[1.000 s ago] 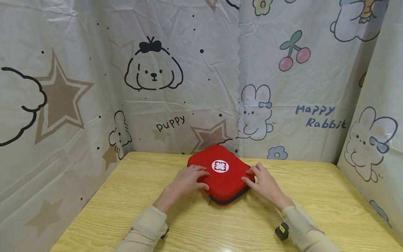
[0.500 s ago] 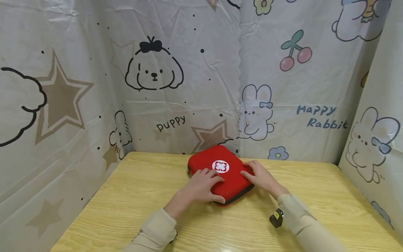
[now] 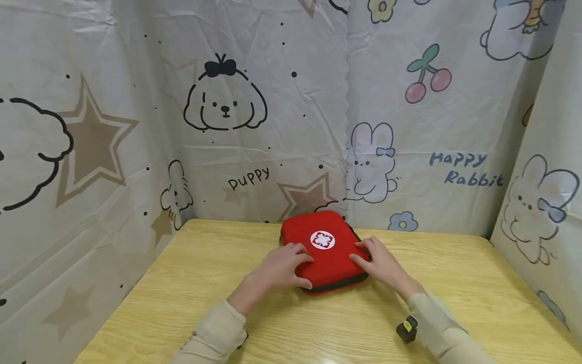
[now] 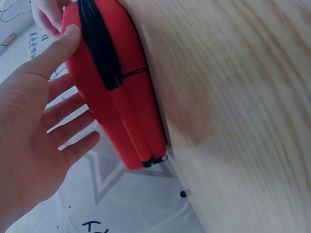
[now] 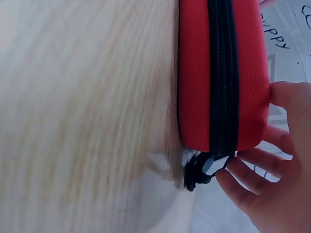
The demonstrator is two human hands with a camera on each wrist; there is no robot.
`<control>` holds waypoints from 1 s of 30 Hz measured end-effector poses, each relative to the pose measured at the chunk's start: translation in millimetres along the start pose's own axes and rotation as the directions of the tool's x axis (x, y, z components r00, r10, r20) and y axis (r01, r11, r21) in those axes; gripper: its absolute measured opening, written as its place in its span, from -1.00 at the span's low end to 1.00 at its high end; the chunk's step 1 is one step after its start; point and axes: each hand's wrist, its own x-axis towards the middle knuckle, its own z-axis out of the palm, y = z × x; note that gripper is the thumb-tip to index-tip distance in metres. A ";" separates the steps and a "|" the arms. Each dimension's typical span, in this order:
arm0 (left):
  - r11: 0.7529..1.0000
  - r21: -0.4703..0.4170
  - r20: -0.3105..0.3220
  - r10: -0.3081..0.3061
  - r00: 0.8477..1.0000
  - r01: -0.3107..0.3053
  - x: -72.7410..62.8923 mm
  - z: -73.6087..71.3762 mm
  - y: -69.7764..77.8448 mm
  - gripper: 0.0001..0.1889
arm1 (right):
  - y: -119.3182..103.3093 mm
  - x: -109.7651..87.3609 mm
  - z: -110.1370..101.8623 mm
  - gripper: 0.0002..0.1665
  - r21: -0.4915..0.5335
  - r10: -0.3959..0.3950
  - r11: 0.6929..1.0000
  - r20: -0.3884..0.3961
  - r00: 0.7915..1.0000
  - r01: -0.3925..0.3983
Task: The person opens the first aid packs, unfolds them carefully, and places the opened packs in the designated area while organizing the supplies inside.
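Observation:
A red first-aid case (image 3: 334,265) with a white round emblem lies flat on the table, its black zipper (image 5: 223,77) closed along the side visible in the right wrist view. My left hand (image 3: 282,265) lies at its left front, thumb on the lid's edge and fingers fairly straight against the lid. At the right corner, my right hand (image 3: 382,263) holds the case with its thumb on the lid and fingers round the end. Those fingertips reach a black strap loop (image 5: 199,170). The left wrist view shows a zipper pull (image 4: 133,73) sticking out.
The wooden table (image 3: 254,333) carries the case near its back edge. A printed cloth curtain (image 3: 254,146) hangs close behind and along both sides. Black wrist cameras (image 3: 406,328) sit below the cuffs.
The case has turned clockwise on the table, its front edge now nearer to facing me. My left hand slid right across the lid, then back left. The right hand stayed at the right corner.

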 end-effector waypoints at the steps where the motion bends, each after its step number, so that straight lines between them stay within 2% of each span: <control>1: 1.000 -0.007 -0.002 0.000 1.000 0.000 -0.2 -0.6 -0.9 -0.48 | -0.7 -2.1 -0.8 -0.45 0.002 0.005 1.000 0.000 1.000 -0.005; 9: 0.992 -0.117 0.058 -0.032 0.998 0.039 -3.8 -4.9 -11.1 -0.53 | -6.2 -16.9 -3.4 -0.41 0.040 0.066 0.997 0.029 0.997 -0.067; 15: 0.992 -0.124 0.069 -0.027 0.997 0.035 -8.1 -8.9 -14.6 -0.54 | -13.2 -26.1 -5.9 -0.43 0.061 0.066 0.996 0.042 0.997 -0.069; 23: 0.996 -0.075 0.038 0.050 0.998 -0.047 0.1 -9.4 -10.4 -0.52 | -8.8 -41.0 -16.3 -0.49 0.053 0.045 0.998 0.020 0.999 -0.046; 30: 0.993 -0.007 0.056 0.116 0.992 -0.115 20.3 2.2 9.5 -0.47 | 1.1 -50.1 -19.3 -0.76 0.032 0.041 0.999 0.040 0.998 -0.043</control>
